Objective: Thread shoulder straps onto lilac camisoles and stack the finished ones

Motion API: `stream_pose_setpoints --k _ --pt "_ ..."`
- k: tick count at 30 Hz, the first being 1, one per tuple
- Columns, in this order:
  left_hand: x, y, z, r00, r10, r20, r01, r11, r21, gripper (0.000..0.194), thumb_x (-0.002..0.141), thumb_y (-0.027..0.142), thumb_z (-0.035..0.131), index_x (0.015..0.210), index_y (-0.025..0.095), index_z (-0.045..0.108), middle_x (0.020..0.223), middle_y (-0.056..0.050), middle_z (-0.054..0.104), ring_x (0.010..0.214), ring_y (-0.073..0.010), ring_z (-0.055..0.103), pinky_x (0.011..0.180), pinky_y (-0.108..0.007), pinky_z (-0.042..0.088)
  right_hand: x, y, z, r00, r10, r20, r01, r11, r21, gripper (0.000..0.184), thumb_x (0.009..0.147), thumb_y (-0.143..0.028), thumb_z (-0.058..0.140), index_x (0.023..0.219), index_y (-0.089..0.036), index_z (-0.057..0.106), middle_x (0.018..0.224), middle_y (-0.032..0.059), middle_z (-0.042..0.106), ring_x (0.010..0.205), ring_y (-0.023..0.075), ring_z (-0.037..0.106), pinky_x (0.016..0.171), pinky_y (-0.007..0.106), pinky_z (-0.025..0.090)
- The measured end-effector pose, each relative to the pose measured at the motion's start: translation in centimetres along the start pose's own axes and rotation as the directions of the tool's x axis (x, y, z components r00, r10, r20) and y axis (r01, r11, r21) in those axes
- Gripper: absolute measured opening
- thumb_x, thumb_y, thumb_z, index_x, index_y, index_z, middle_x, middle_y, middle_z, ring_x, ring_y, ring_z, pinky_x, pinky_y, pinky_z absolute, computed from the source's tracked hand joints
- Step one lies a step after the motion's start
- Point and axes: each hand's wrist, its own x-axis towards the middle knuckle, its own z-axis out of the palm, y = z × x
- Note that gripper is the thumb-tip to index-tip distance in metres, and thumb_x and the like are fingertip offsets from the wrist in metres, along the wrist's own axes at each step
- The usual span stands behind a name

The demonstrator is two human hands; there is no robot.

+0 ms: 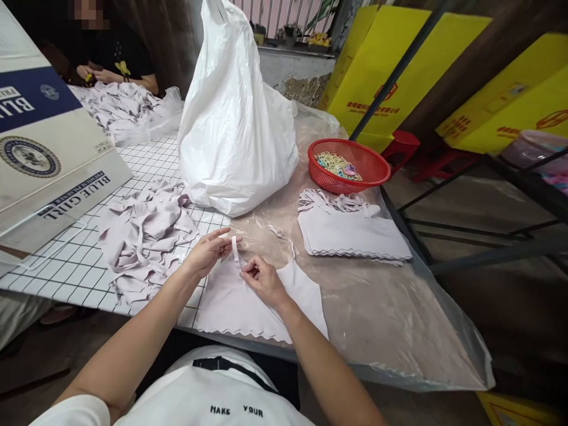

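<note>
A pale lilac camisole point(304, 299) with a scalloped hem lies spread at the table's front edge, its hem toward me. My left hand point(207, 253) is at its upper left corner, holding the raised shoulder strap point(235, 247) between its fingers; the index finger stretches out. Just to the right, my right hand point(265, 280) pinches close to the base of that same strap, thumb and forefinger together. The exact spot in the pinch is partly hidden by the fingers. The camisole's other strap trails loosely up the table.
Crumpled lilac garments point(148, 231) lie left, a neat garment stack point(355, 232) right. Behind stand a white plastic bag point(237, 130) and a red basket point(350, 183) with small pieces. A cardboard box point(57, 154) leans at left. Across the table, a person point(124, 59) handles something yellow.
</note>
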Motion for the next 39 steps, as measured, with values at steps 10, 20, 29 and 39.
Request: stream_pose_setpoints --k 10,20,29,39 --pt "4.5 1.1 0.5 0.991 0.111 -0.074 -0.079 0.933 0.350 0.039 0.073 0.023 0.069 0.109 0.013 0.058 0.087 -0.011 0.075 0.077 -0.0160 0.068 0.072 -0.027 0.050 0.4 0.6 0.1 0.980 -0.188 -0.058 0.168 0.951 -0.258 0.011 0.083 -0.018 0.057 0.075 -0.023 0.052 0.075 0.0023 0.060 0.076 0.0186 0.055 0.076 0.033 0.045" --pt "1.1 -1.2 -2.4 0.834 0.522 0.177 -0.409 0.370 0.834 0.038 0.088 0.028 0.054 0.124 0.016 0.060 0.132 -0.016 0.061 0.129 -0.0300 0.052 0.110 -0.047 0.039 -2.3 -2.8 -6.1 0.952 -0.281 -0.118 0.197 0.863 -0.465 0.019 0.097 -0.030 0.049 0.110 -0.022 0.060 0.113 0.0113 0.064 0.112 0.0250 0.057 0.100 0.042 0.046" --pt "-1.3 -8.6 -7.2 0.656 0.353 0.667 -0.623 -0.246 0.743 0.054 0.099 0.045 0.038 0.146 0.019 0.045 0.153 -0.015 0.043 0.148 -0.0378 0.029 0.112 -0.061 0.036 -11.3 2.5 -8.5 0.950 -0.186 -0.250 -0.052 0.696 -0.716 0.049 0.098 -0.040 0.043 0.144 -0.022 0.043 0.142 0.0164 0.047 0.137 0.0297 0.043 0.109 0.051 0.043" --pt "-1.9 -12.7 7.1 0.355 0.163 0.921 -0.916 -0.136 0.377 0.043 0.099 0.033 0.042 0.135 0.013 0.052 0.143 -0.018 0.053 0.142 -0.0322 0.040 0.114 -0.052 0.038 -0.5 -0.7 -10.6 0.860 0.322 -0.395 -0.495 0.713 -0.496 0.012 0.083 -0.029 0.065 0.088 -0.018 0.064 0.087 0.0094 0.070 0.091 0.0228 0.065 0.082 0.031 0.046"
